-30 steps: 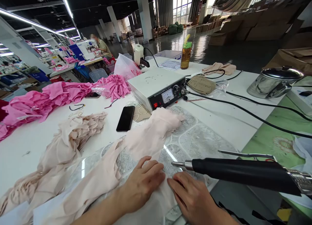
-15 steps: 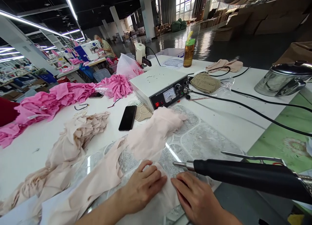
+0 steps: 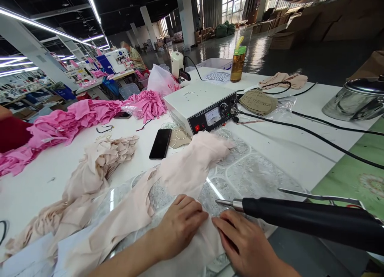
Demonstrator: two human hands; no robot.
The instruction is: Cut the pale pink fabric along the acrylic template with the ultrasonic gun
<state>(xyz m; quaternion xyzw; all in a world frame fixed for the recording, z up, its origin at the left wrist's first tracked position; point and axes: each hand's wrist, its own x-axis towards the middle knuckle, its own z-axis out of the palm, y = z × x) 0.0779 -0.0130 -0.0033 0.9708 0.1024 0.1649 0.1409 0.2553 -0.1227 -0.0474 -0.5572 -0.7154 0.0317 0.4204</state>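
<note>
A thin pale pink fabric piece (image 3: pixel 207 239) lies on the patterned clear mat in front of me. My left hand (image 3: pixel 183 223) has its fingers curled together at the upper left edge of that piece. Close beside it, my right hand (image 3: pixel 244 239) pinches the same fabric with thumb and fingers. Just above my right hand rests a black-handled tool (image 3: pixel 294 213) with a pointed metal tip aimed left; neither hand grips it. More pale pink fabric pieces (image 3: pixel 192 161) lie beyond my left hand, and a long strip (image 3: pixel 120 225) stretches along my left forearm.
Behind the mat (image 3: pixel 255 173) stands a white control box (image 3: pixel 198 103) with a dial and black cables. A phone (image 3: pixel 160 144), beige fabric pile (image 3: pixel 99 161) and pink fabric heap (image 3: pixel 72 121) lie leftward. A bottle (image 3: pixel 238 65) and steel pot (image 3: pixel 351 99) stand farther back. Metal tweezers (image 3: pixel 318 196) lie right.
My left hand's fingers have drawn closer together on the fabric. The right hand has shifted only slightly. The whole view has moved a little to the left.
</note>
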